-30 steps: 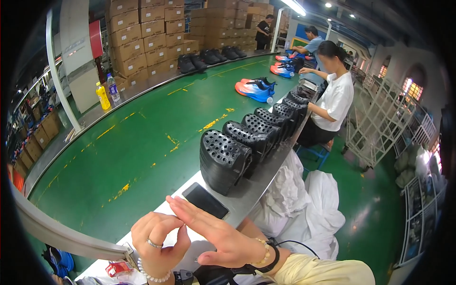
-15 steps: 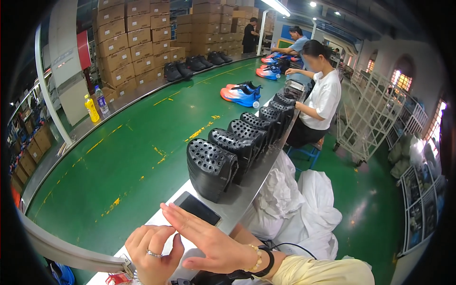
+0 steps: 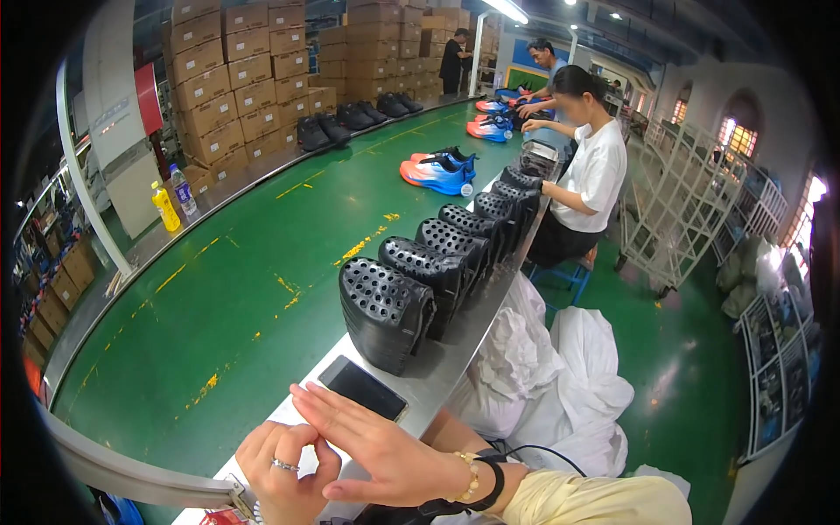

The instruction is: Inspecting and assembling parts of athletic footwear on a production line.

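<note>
My left hand (image 3: 287, 464), with a ring on it, is closed in the lower middle, index finger and thumb curled toward each other. Anything between its fingertips is too small or hidden to make out. My right hand (image 3: 376, 451) lies across it, fingers stretched out flat and thumb apart, its fingers touching the left index finger. Bead bracelet and black band circle the right wrist. Just beyond the fingers, a dark phone-like slab (image 3: 363, 388) rests on the metal ledge (image 3: 420, 391). Behind it stands the nearest black moulded piece (image 3: 385, 315), its rounded top full of holes.
Several similar black pieces (image 3: 423, 259) line the ledge beside a green belt (image 3: 236, 306). Blue-orange sneakers (image 3: 440, 171) sit on the belt. A co-worker in white (image 3: 599, 166) sits farther along. White sacks (image 3: 577, 376) lie right; two bottles (image 3: 164, 206) stand left.
My hands stay together, and the right fingers shift slightly. The view moves a little. A far co-worker in blue now reaches over the sneakers.
</note>
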Available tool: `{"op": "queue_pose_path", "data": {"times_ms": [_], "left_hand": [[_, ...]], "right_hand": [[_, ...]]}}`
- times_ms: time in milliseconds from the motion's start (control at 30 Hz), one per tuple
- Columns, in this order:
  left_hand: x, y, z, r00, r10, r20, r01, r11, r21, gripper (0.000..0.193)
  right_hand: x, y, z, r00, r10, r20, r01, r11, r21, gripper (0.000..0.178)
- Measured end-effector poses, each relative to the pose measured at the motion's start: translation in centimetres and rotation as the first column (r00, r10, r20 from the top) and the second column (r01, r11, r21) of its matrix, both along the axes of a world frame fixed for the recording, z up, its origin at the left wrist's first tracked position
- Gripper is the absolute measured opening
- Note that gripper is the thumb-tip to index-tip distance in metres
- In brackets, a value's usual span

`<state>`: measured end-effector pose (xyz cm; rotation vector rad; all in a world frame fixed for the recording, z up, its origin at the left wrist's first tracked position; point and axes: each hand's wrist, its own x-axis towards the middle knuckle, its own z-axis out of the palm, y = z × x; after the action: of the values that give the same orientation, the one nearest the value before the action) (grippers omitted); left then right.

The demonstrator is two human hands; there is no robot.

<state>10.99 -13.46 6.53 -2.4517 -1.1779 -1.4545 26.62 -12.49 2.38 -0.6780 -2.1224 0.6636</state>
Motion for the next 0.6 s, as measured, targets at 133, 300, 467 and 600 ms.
{"op": "queue_pose_path", "data": {"times_ms": [133,300,467,600], "left_hand": [[-0.3,-0.2,-0.1,1.000,0.029,0.002,-0.029,0.999,-0.029,0.015],[-1.8,1.9,-3.3,0.979,0.152,0.138,-0.158,0.987,0.038,0.022],[-0.9,1.8,-2.6,0.904,-0.126,0.410,0.178,0.980,-0.090,0.021],[-1.6,1.7,-2.6,0.899,-0.168,0.406,0.213,0.974,-0.070,0.018]], "right_hand": [[0.0,0.0,0.3,1.000,-0.014,0.027,0.014,1.000,0.015,0.089],[0.4,0.6,0.3,0.995,0.047,-0.086,-0.049,0.998,-0.027,0.084],[0.4,0.5,1.0,0.911,0.237,-0.337,-0.347,0.883,-0.316,0.096],[0.0,0.3,1.2,0.888,0.271,-0.372,-0.409,0.837,-0.365,0.102]]}}
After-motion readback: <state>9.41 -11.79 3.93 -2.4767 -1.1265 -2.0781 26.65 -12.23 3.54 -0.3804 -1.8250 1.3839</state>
